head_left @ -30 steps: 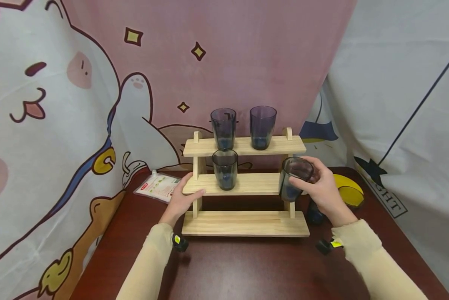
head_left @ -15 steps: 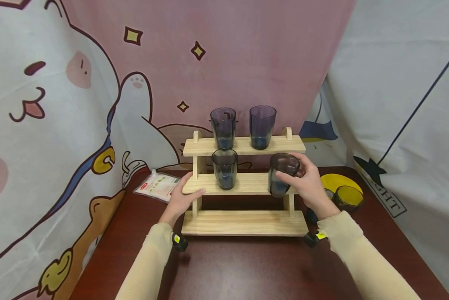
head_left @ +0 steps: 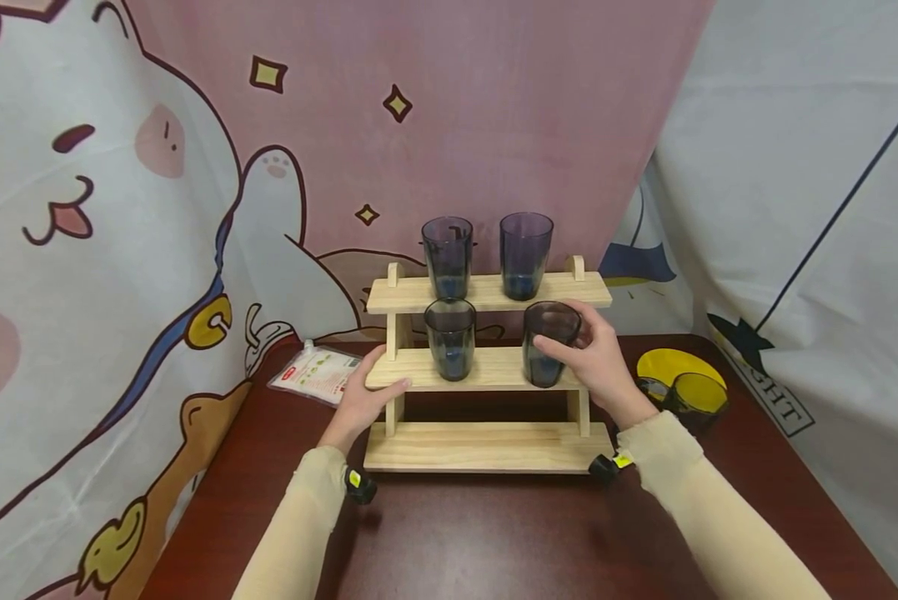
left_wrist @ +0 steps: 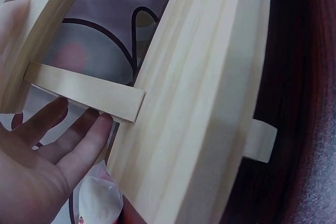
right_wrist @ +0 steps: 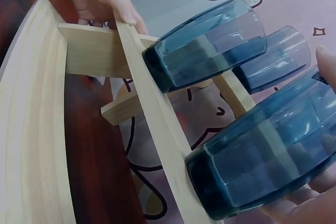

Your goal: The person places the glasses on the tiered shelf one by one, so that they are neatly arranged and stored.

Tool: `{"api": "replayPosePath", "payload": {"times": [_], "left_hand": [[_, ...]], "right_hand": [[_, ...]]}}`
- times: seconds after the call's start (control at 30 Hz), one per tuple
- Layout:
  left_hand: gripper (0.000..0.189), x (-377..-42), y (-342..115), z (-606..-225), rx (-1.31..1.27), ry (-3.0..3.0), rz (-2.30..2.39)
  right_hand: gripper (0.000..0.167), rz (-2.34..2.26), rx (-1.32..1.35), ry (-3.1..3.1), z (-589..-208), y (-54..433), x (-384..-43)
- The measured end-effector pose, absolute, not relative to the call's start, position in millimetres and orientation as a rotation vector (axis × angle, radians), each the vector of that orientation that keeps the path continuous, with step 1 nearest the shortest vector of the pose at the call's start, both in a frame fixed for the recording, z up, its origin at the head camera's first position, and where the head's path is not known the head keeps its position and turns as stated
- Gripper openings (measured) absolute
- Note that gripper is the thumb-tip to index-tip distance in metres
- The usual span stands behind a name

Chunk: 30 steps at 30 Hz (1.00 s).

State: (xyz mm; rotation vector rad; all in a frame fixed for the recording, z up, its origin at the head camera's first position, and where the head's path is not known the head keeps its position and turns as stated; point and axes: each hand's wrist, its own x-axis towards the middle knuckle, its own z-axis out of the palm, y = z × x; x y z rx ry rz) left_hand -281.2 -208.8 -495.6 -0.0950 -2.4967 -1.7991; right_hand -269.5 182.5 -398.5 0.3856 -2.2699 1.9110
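Observation:
My right hand (head_left: 593, 354) grips a dark tinted drinking glass (head_left: 544, 354) around its side; the glass stands upright, its base right at the middle board on the right. My left hand (head_left: 362, 396) holds the left end of the middle board of a three-tier wooden display rack (head_left: 494, 454), thumb on top and fingers by the side support in the left wrist view. Another glass (head_left: 451, 346) stands left of the held one on the same tier. Two purplish glasses, a left one (head_left: 447, 254) and a right one (head_left: 525, 254), stand on the top tier.
Right of the rack, a yellow round object (head_left: 677, 364) lies on the dark red table (head_left: 479, 542), with a dark glass (head_left: 694, 400) in front of it. Behind the left hand lies a printed white packet (head_left: 317, 372). Patterned cloth (head_left: 531, 108) hangs behind the rack.
The right hand has carried its glass leftward, from beyond the right end of the middle board to over it, and the glass has become more upright. The left hand stays put.

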Motion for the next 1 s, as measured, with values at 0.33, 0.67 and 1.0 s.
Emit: {"api": "replayPosePath", "payload": {"times": [0.33,0.67,1.0], "left_hand": [[0.093,-280,-208,-493,-0.097,-2.501,-1.785],[0.092,-280,-208,-494,-0.089,-2.509,-1.782],[0.091,-280,-208,-493,-0.082,-2.504,-1.785]], "right_hand": [[0.075,1.848,0.419,-2.364,-400,174,-279],[0.08,1.844,0.446,-2.394,-398,166,-285],[0.08,1.805,0.456,-2.409,-399,166,-287]]}}
